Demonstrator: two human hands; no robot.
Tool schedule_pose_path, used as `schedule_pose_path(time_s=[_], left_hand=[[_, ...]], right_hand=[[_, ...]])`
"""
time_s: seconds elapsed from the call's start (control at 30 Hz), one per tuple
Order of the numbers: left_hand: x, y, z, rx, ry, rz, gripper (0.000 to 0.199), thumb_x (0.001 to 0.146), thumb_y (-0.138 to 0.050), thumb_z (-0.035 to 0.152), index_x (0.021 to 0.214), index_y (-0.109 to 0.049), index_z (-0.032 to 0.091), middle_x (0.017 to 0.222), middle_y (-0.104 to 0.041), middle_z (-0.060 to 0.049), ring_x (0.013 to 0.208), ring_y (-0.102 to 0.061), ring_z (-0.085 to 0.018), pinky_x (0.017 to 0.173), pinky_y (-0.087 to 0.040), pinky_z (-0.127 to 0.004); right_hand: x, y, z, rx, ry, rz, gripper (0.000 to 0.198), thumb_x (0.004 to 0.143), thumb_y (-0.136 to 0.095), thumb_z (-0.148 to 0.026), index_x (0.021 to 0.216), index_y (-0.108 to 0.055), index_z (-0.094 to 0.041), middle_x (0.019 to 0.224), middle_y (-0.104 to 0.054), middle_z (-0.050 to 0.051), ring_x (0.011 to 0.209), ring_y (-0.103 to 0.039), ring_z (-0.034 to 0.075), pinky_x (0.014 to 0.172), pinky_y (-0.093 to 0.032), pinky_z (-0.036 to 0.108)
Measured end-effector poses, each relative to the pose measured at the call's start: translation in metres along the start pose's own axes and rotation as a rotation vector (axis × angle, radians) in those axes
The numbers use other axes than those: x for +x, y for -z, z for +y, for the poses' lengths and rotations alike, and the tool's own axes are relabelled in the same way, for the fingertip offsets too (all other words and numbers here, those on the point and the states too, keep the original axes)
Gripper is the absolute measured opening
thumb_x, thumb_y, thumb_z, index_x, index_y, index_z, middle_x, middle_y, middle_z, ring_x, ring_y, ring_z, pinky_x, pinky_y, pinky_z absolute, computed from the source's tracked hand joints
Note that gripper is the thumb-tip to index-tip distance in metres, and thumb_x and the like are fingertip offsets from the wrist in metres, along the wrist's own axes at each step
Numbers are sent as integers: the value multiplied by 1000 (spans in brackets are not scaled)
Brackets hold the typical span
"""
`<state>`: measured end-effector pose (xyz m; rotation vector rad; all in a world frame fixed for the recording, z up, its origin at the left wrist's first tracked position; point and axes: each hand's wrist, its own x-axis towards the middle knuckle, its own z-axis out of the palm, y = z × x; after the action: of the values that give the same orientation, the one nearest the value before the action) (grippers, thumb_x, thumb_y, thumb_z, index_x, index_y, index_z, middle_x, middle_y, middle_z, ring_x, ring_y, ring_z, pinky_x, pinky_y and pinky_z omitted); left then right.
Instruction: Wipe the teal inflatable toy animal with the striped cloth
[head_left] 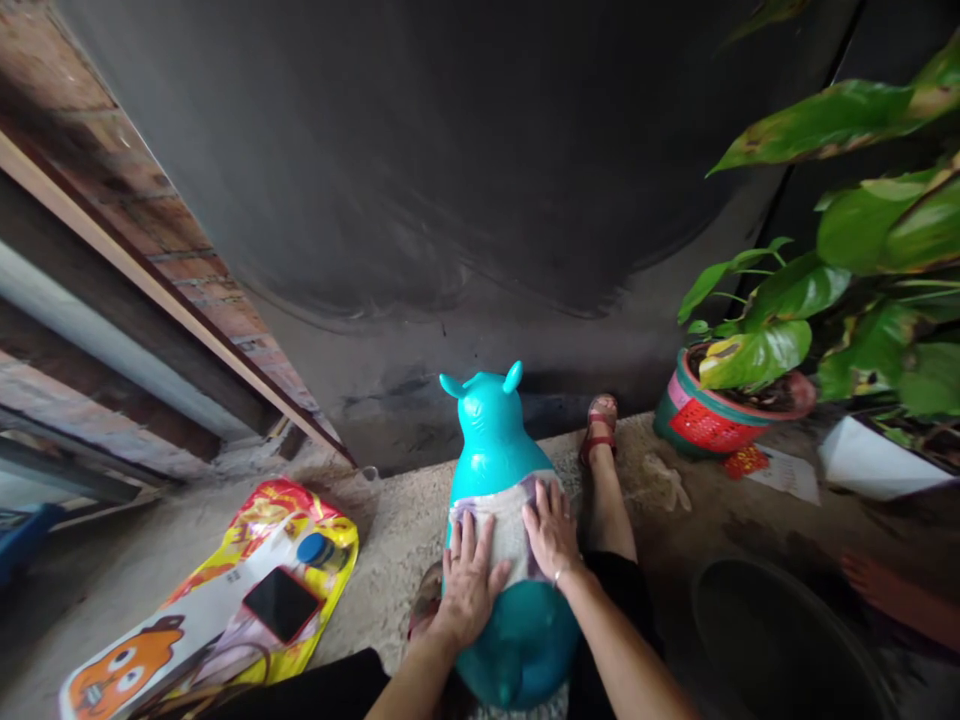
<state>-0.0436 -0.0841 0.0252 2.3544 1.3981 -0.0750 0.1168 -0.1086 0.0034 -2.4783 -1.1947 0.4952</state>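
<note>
A teal inflatable animal toy (491, 440) with two small ears stands between my legs on the concrete floor. A pale cloth (508, 520) lies across its back. My left hand (469, 585) rests flat on the cloth and the toy's left side, fingers spread. My right hand (551, 530) presses flat on the cloth at the toy's right side, with a bracelet at the wrist. My right foot in a red sandal (598, 428) stretches out beside the toy.
A yellow printed inflatable mat (225, 600) lies at the left with a black phone (281, 603) and a blue cap on it. A red and green plant pot (709, 420) with big leaves stands at the right. A dark basin (780, 640) sits at lower right. A dark wall rises ahead.
</note>
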Motion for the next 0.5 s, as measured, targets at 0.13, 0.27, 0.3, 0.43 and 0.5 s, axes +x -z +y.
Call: schedule_pose_path(time_s=[0.13, 0.27, 0.3, 0.43, 0.5], left_hand=[[8, 9, 13, 11, 64, -4, 61, 95, -40, 39, 149, -16, 27, 160, -1, -10, 147, 4, -31, 117, -19, -58], [-18, -7, 5, 20, -8, 22, 61, 94, -41, 37, 149, -16, 29, 160, 0, -8, 147, 4, -28, 118, -17, -55], [-25, -11, 3, 24, -28, 32, 62, 93, -42, 37, 149, -17, 29, 160, 0, -7, 147, 5, -28, 118, -17, -56], [-32, -16, 0, 22, -26, 49, 64, 90, -46, 35, 148, -21, 30, 160, 0, -7, 147, 4, -30, 116, -18, -59], [-21, -13, 1, 16, -35, 45, 63, 90, -47, 36, 148, -22, 32, 160, -1, -6, 147, 3, -30, 117, -18, -59]], right_hand=[[12, 6, 2, 28, -5, 9, 56, 98, -27, -42, 150, -24, -21, 158, -19, 9, 143, -24, 33, 108, -38, 51], [-66, -44, 26, 52, -46, 68, 63, 98, -19, -45, 150, -24, -11, 157, -19, 12, 145, -19, 30, 113, -34, 45], [-87, -59, 33, 89, -20, 176, 66, 97, -18, -49, 148, -26, -8, 156, -21, 14, 144, -21, 30, 112, -35, 46], [-115, -87, 47, 124, -31, 380, 70, 96, -17, -54, 146, -28, -7, 153, -26, 20, 142, -26, 34, 108, -40, 49], [-84, -72, 44, 74, -14, 312, 67, 97, -17, -49, 146, -27, -5, 151, -29, 22, 141, -27, 33, 106, -41, 49]])
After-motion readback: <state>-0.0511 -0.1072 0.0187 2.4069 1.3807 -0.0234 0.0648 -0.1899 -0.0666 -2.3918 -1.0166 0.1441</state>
